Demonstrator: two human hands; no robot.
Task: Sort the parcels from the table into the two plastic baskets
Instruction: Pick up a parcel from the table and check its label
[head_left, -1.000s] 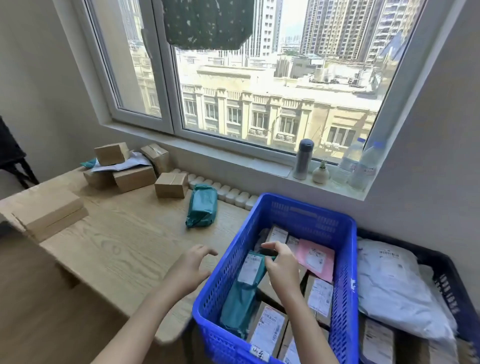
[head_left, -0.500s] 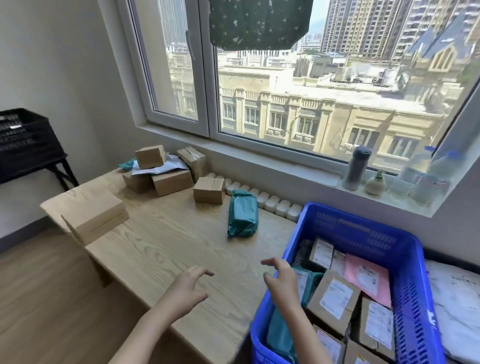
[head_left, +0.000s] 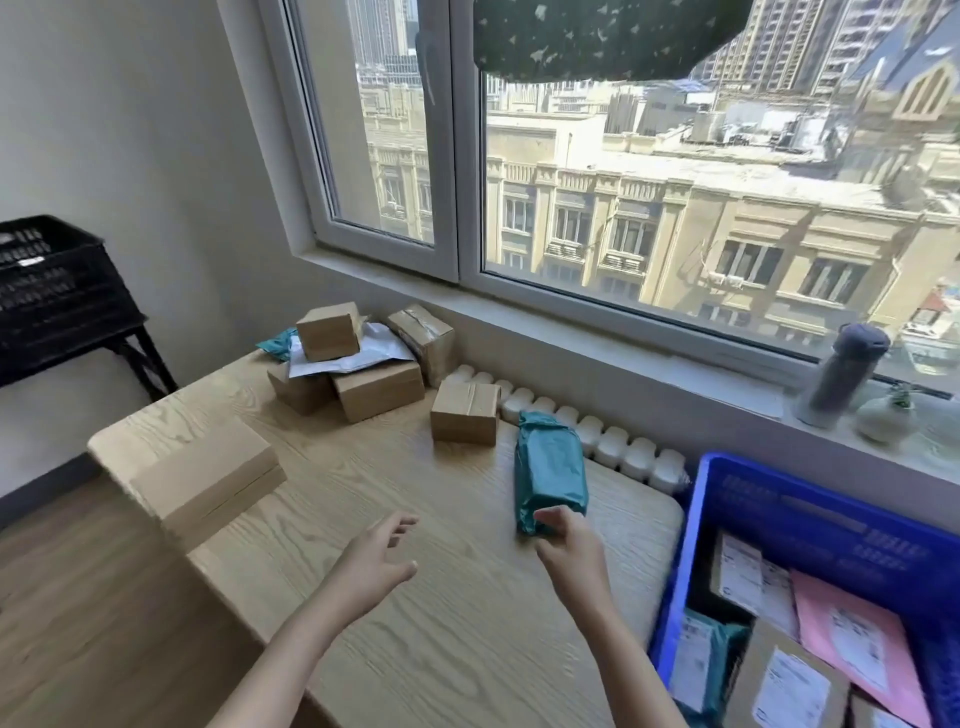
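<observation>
Head view: bench (head_left: 363, 519) was the largest item and served as landmark. Blue basket (head_left: 810, 499) stood off the bench's right end, part-filled with labelled parcels, placed within arm's reach for dropping. Second basket not in view. On the bench's left edge sat a flat cardboard box (head_left: 208, 475); at its far corner a stack of boxes (head_left: 358, 364) with a white mailer; nearer, one small box (head_left: 465, 418). Teal parcel (head_left: 550, 470) lay toward the bench's right side, closest to the basket, likely next pick. Right hand (head_left: 569, 540) was at its near end, fingers curved, contact uncertain. Left hand (head_left: 376, 558) hovered over the bench, fingers spread, holding nothing.
</observation>
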